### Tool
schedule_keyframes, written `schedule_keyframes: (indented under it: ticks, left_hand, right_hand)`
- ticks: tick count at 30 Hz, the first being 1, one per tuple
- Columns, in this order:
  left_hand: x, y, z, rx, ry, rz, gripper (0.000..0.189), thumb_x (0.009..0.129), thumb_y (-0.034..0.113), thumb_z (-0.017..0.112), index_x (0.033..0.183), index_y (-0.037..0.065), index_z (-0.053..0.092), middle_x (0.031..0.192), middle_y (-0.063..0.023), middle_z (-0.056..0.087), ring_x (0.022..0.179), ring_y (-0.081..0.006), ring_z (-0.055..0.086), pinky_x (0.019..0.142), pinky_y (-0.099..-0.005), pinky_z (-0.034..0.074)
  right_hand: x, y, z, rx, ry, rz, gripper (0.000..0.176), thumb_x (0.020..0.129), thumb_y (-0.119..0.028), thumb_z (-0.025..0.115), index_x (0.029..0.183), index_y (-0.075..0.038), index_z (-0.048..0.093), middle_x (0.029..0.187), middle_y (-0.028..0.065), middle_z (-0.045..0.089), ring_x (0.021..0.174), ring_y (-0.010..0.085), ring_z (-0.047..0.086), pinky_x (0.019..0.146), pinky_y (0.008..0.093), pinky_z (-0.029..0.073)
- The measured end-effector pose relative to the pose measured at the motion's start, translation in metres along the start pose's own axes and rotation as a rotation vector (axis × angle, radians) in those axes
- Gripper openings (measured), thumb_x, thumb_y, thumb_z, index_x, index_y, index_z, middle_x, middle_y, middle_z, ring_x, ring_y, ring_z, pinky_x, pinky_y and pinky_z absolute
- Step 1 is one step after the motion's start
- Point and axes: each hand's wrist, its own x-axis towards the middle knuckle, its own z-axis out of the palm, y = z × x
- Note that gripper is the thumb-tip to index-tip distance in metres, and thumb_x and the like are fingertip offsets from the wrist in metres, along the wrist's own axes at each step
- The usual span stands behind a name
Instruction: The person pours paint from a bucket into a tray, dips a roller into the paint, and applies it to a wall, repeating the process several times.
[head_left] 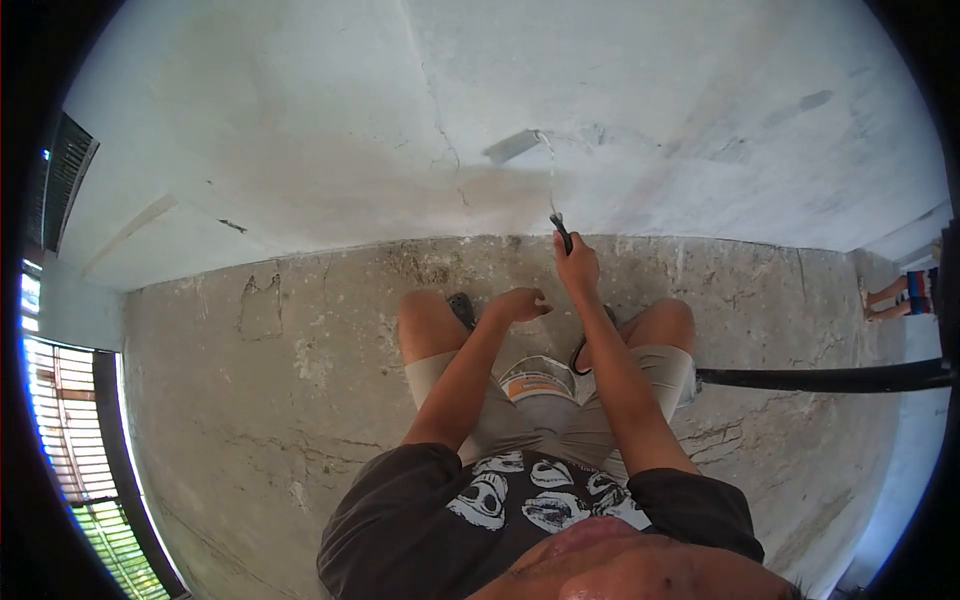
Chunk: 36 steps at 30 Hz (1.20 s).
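Note:
My right hand (578, 262) is wrapped round the black handle of a paint roller (562, 232). From the handle a thin wire frame runs up to the pale roller sleeve (514, 147), which lies against the whitish wall (330, 130). My left hand (522, 304) is held low in front of my knees, fingers bent and somewhat apart, with nothing in it. Below my hands, between my legs, stands a bucket (540, 386) with a white and orange label and a wire handle. Its contents cannot be made out.
The rough, cracked concrete floor (240, 370) meets the wall just beyond my feet. A black pole (820, 379) extends right from beside my leg. Another person's legs (888, 301) show at the far right. A barred window (75, 430) is at the left.

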Motion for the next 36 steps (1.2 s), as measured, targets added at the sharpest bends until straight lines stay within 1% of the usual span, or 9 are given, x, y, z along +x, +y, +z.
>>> schedule_keyframes:
  ticks: [8, 14, 20, 22, 26, 28, 31, 34, 36]
  left_hand:
    - [0.020, -0.018, 0.016, 0.043, -0.012, 0.052, 0.065, 0.091, 0.054, 0.057, 0.131, 0.003, 0.057, 0.125, -0.0241, 0.062, 0.119, -0.0395, 0.058, 0.100, -0.0446, 0.046]
    - [0.010, -0.019, 0.006, 0.020, -0.048, -0.013, 0.068, 0.090, 0.054, 0.060, 0.133, 0.002, 0.056, 0.130, -0.0240, 0.059, 0.121, -0.0399, 0.056, 0.104, -0.0447, 0.043]
    - [-0.002, -0.005, 0.001, 0.016, -0.158, -0.008, 0.061, 0.090, 0.049, 0.062, 0.130, 0.003, 0.058, 0.130, -0.0247, 0.059, 0.124, -0.0380, 0.054, 0.104, -0.0450, 0.042]
    - [0.016, -0.017, 0.007, -0.081, -0.089, 0.300, 0.056, 0.093, 0.044, 0.059, 0.127, 0.000, 0.058, 0.131, -0.0266, 0.058, 0.122, -0.0397, 0.055, 0.103, -0.0445, 0.042]
    - [0.022, -0.025, 0.010, -0.124, -0.143, 0.306, 0.054, 0.092, 0.040, 0.058, 0.127, 0.000, 0.058, 0.132, -0.0267, 0.057, 0.123, -0.0400, 0.054, 0.102, -0.0444, 0.042]
    - [0.056, -0.058, 0.039, 0.032, -0.152, 0.218, 0.055, 0.091, 0.041, 0.059, 0.128, 0.000, 0.058, 0.129, -0.0270, 0.059, 0.121, -0.0399, 0.056, 0.100, -0.0446, 0.044]
    - [0.037, -0.037, 0.028, -0.030, -0.092, 0.196, 0.058, 0.090, 0.043, 0.060, 0.129, 0.000, 0.058, 0.124, -0.0283, 0.061, 0.117, -0.0412, 0.059, 0.098, -0.0457, 0.046]
    - [0.021, -0.024, 0.016, -0.003, -0.084, 0.088, 0.060, 0.089, 0.044, 0.061, 0.130, 0.000, 0.057, 0.122, -0.0277, 0.063, 0.116, -0.0419, 0.059, 0.098, -0.0464, 0.046]
    - [0.048, -0.052, 0.044, -0.014, -0.058, 0.115, 0.060, 0.089, 0.045, 0.061, 0.129, 0.001, 0.058, 0.123, -0.0269, 0.062, 0.118, -0.0417, 0.058, 0.100, -0.0463, 0.045]
  right_hand:
    - [-0.004, -0.086, -0.013, 0.370, -0.006, -0.029, 0.044, 0.096, -0.047, 0.056, 0.088, -0.003, 0.060, 0.067, 0.0184, 0.063, 0.067, 0.0416, 0.064, 0.057, 0.0460, 0.048]
    - [-0.021, -0.046, 0.043, 0.264, -0.040, 0.061, 0.052, 0.098, -0.051, 0.049, 0.092, -0.001, 0.061, 0.080, 0.0230, 0.066, 0.079, 0.0453, 0.065, 0.067, 0.0507, 0.048]
    - [-0.037, -0.043, 0.035, 0.334, -0.242, 0.260, 0.056, 0.099, -0.051, 0.044, 0.104, 0.002, 0.062, 0.090, 0.0257, 0.068, 0.090, 0.0456, 0.065, 0.080, 0.0527, 0.049]
    - [-0.031, -0.060, 0.032, 0.573, -0.178, 0.220, 0.055, 0.100, -0.050, 0.044, 0.098, 0.003, 0.060, 0.080, 0.0224, 0.067, 0.074, 0.0405, 0.067, 0.068, 0.0484, 0.052]
    - [-0.023, -0.116, -0.029, 0.853, -0.329, 0.331, 0.053, 0.100, -0.049, 0.044, 0.093, 0.002, 0.057, 0.068, 0.0172, 0.063, 0.053, 0.0322, 0.064, 0.052, 0.0429, 0.049]
    - [-0.018, -0.128, -0.040, 0.939, -0.262, 0.275, 0.052, 0.102, -0.051, 0.041, 0.083, -0.004, 0.051, 0.056, 0.0030, 0.047, 0.034, 0.0160, 0.044, 0.036, 0.0331, 0.037]
    - [-0.016, -0.105, -0.027, 0.752, -0.239, 0.203, 0.052, 0.102, -0.051, 0.041, 0.085, -0.003, 0.052, 0.057, 0.0046, 0.049, 0.035, 0.0179, 0.047, 0.037, 0.0342, 0.039]
    - [-0.019, -0.047, 0.038, 0.510, -0.183, 0.161, 0.053, 0.102, -0.052, 0.042, 0.086, -0.002, 0.053, 0.057, 0.0059, 0.051, 0.037, 0.0202, 0.051, 0.039, 0.0353, 0.041]
    - [-0.024, -0.031, 0.050, 0.479, -0.211, 0.210, 0.053, 0.102, -0.051, 0.042, 0.087, -0.002, 0.054, 0.058, 0.0060, 0.052, 0.039, 0.0205, 0.052, 0.040, 0.0353, 0.042]
